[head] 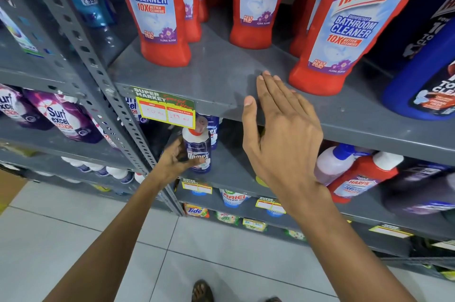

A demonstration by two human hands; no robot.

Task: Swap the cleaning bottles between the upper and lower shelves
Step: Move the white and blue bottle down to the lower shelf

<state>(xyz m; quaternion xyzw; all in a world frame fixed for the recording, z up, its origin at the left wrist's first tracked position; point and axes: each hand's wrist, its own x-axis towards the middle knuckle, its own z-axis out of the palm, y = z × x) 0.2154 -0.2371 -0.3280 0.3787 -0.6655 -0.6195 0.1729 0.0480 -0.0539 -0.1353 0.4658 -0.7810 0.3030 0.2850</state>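
Several red Harpic bathroom cleaner bottles (157,11) stand on the grey upper shelf (221,72). One large red Harpic bottle (344,23) stands just right of my right hand (280,129), which is open, fingers flat, hovering at the shelf's front edge with nothing in it. My left hand (176,162) is shut on a dark blue Domex bottle (198,151) with a white cap, upright on the lower shelf (234,168). More Domex bottles stand behind it, partly hidden.
A blue toilet cleaner bottle (426,72) stands at the upper right. Red and white bottles (357,173) lie on the lower shelf's right. A perforated steel post (103,75) divides off the left bay holding Surf Excel pouches (61,117). A price tag (165,109) hangs on the shelf edge.
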